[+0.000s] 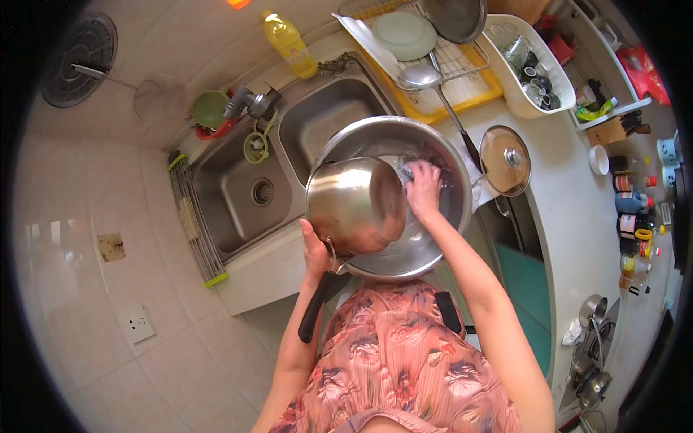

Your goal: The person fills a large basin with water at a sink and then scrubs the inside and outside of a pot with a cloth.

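Observation:
My left hand (316, 251) grips a stainless steel saucepan (352, 200) at its side near the handle joint. The pan is tipped on its side over a large steel basin (463, 162), its base facing right. Its black handle (316, 308) points down towards my forearm. Inside the basin, my right hand (424, 187) has its fingers curled around a silvery scrubber (405, 169), mostly hidden and blurred, probably steel wool. It is just right of the pan's base. Wet sheen shows on the basin's inner wall.
Behind the basin is a double-bowl sink (260, 216). A wok spatula (457, 119) and glass lid (506, 161) lie at the right, near a white tub (541, 108) of jars. A yellow bottle (291, 46) stands behind the sink. A rolled drying rack (195, 216) lies across the sink's left edge.

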